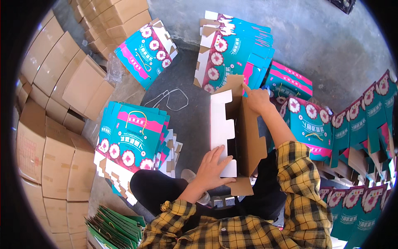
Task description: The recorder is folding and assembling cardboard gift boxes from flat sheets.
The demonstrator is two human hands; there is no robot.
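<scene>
An unfolded cardboard carton (251, 137), brown inside with white notched flaps, stands between my knees with its top open. My left hand (210, 169) lies spread on the near end of its white side flap (219, 128), thumb toward the near brown end flap (241, 186). At the far right corner my right hand (258, 101) grips the carton's edge, its index finger along the far brown end flap (234, 83). Some of the right fingers are hidden behind the carton wall. A small blue thing shows beside that hand, too small to name.
Flat teal-and-pink printed cartons lie in stacks at left (134, 137), far left (147, 54) and ahead (238, 50). Several set-up printed cartons (311, 124) crowd the right. Brown boxes (58, 157) are piled along the left. A white cord loop (178, 101) lies on the floor.
</scene>
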